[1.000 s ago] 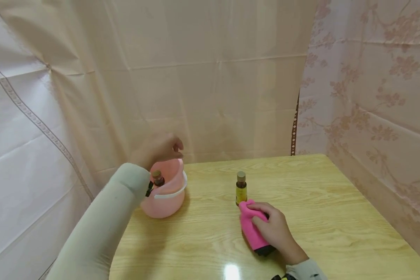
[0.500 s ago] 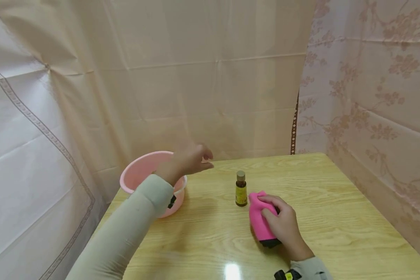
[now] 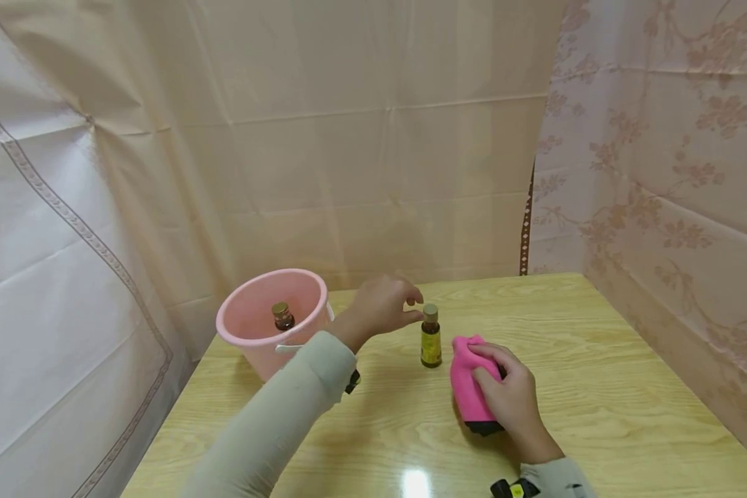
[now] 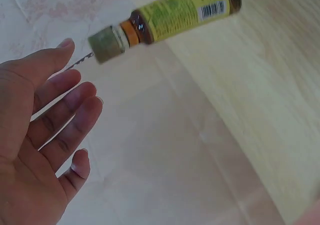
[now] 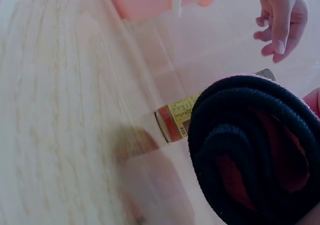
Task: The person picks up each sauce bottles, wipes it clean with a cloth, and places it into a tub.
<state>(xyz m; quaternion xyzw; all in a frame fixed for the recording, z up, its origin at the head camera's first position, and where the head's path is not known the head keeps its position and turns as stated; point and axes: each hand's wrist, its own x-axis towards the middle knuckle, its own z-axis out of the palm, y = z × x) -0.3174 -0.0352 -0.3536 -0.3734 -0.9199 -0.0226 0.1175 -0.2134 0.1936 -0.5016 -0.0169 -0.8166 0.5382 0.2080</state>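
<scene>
A small brown bottle [image 3: 431, 346] with a yellow label and a dull gold cap stands upright on the table. My left hand [image 3: 382, 304] hovers beside its cap, thumb and fingers parted and holding nothing. In the left wrist view the bottle cap [image 4: 107, 44] lies just beyond the fingertips [image 4: 65, 43]. To the right of the bottle, my right hand [image 3: 513, 398] grips a pink rolled cloth [image 3: 467, 387] with a black end. The right wrist view shows that black end [image 5: 235, 135] wound in layers, covering part of the bottle [image 5: 175, 115].
A pink bucket [image 3: 230, 328] with a white handle [image 3: 286, 348] stands on the left of the wooden table [image 3: 597, 387]. Inside it is another capped brown bottle [image 3: 283, 316]. Curtains [image 3: 373, 173] hang along the back and sides.
My left hand has moved right, from over the bucket to beside the standing bottle's cap. The right hand has drawn the pink cloth a little to the right, away from the bottle.
</scene>
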